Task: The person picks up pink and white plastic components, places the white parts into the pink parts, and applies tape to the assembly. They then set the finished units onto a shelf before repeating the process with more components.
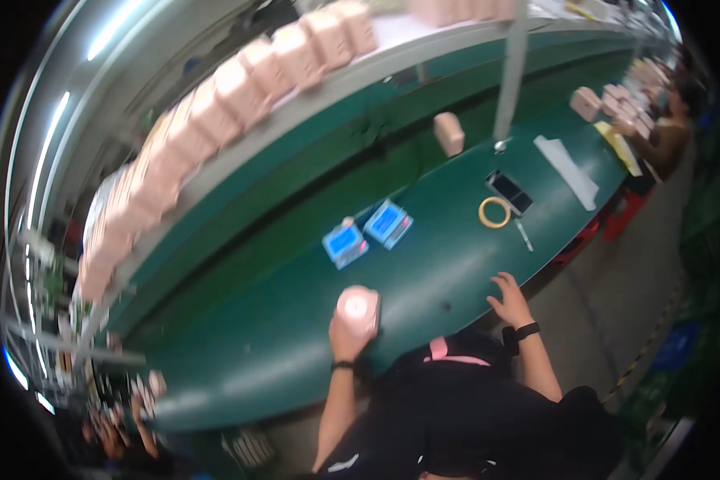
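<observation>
A pink box-shaped device with rounded corners and a pale round spot on its face is in my left hand, over the near side of the green work surface. The fingers wrap its side and are partly hidden behind it. My right hand is by the near edge of the surface with its fingers apart and holds nothing. Beyond it lie a yellow tape roll, a dark phone-like slab and a slim white pen-like stick.
Two small blue-topped boxes sit mid-surface. Another pink device stands near a grey post. A long row of pink devices fills the raised shelf. A white strip lies right, near another person.
</observation>
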Motion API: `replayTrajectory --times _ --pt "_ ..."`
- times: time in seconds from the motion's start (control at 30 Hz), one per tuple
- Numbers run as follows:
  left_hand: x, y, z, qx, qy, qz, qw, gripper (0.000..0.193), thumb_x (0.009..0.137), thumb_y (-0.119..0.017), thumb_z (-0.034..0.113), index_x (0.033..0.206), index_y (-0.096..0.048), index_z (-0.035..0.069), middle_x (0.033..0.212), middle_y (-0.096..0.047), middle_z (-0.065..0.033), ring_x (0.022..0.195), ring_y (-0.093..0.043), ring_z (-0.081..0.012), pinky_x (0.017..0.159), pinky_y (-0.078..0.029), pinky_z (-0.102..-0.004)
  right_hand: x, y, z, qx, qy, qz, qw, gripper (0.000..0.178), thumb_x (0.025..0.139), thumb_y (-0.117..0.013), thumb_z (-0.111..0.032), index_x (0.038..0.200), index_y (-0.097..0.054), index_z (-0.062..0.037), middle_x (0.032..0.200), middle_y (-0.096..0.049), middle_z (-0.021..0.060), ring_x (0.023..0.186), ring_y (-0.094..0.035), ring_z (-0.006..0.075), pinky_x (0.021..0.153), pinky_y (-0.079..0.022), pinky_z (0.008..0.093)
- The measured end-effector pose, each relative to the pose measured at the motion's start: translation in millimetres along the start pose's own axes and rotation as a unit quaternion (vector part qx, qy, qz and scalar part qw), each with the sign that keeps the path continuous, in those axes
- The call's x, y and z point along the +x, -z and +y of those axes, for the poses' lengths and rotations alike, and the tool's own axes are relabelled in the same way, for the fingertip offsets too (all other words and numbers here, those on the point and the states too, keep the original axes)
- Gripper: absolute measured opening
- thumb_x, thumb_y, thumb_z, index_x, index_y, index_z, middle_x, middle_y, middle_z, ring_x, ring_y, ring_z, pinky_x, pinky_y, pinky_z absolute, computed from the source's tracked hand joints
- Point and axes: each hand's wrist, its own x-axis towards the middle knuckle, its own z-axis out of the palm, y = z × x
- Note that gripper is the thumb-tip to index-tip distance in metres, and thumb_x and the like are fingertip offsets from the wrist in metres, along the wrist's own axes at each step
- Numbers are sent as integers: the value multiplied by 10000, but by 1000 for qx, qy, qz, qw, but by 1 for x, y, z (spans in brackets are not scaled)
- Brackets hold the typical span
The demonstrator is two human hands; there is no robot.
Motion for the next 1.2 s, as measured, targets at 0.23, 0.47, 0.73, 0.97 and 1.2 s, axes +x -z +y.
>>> replayTrajectory --times 0.23,0.47,0.73,0.97,1.2 --pt "-31 -41 -11 -148 49 -53 986 786 656 -797 323 1270 -442 -17 1253 -522 -213 1085 -534 -373 897 -460 -398 12 -20 0 53 40 -33 997 487 772 -675 -162 1209 -515 -18 1246 -491 185 1152 -490 360 960 -420 390" --pt "-75 -37 -72 129 -35 -50 990 767 771 -691 389 1384 -375 53 1406 -384 -183 1263 -382 -371 1037 -332 -444 46 -49 -35 80 92 -164 979 634 732 -726 -219 1266 -463 0 1273 -474 189 1179 -470 356 979 -405 385" --pt "-118 -29 -83 200 41 -4 979 622 845 -582 416 1398 -393 205 1511 -227 -117 1378 -215 -338 1087 -205 -518 61 -109 -93 -1 234 -132 963 1021 540 -838 -329 1381 -323 -63 1339 -391 189 1212 -406 388 1004 -362 459" --pt "-119 -33 -81 219 37 28 975 624 833 -590 409 1393 -402 209 1494 -269 -116 1370 -238 -331 1083 -216 -510 68 -123 -98 -38 180 -111 977 1069 491 -844 -307 1384 -312 -57 1302 -398 189 1141 -438 373 966 -378 459" --pt "-118 -31 -84 187 31 53 980 592 821 -609 355 1353 -438 159 1469 -325 -98 1359 -270 -305 1075 -228 -483 84 -121 -86 -20 73 27 997 1059 534 -836 -296 1384 -274 -5 1290 -404 172 1108 -444 372 958 -376 466"
